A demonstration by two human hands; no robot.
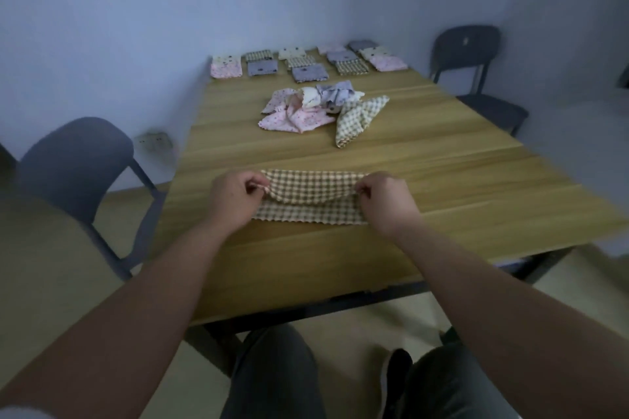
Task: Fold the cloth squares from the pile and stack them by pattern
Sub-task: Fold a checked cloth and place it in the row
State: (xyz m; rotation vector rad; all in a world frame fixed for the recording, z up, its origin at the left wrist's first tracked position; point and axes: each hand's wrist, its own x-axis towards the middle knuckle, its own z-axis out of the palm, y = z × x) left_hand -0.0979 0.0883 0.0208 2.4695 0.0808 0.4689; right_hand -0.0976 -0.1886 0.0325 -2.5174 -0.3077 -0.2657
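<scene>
Both hands, left point(231, 197) and right point(384, 201), pinch the checked cloth point(311, 201); the pile point(320, 109) and folded stacks point(306, 61) sit beyond the fingers, chairs point(78, 163) either side.

Head-worn view, forward and down.

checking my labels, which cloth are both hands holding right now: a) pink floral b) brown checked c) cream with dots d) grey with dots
b: the left hand and right hand each pinch an end of the brown checked cloth, which lies partly folded on the table; the pink, grey and cream cloths lie untouched in the pile farther away.
</scene>
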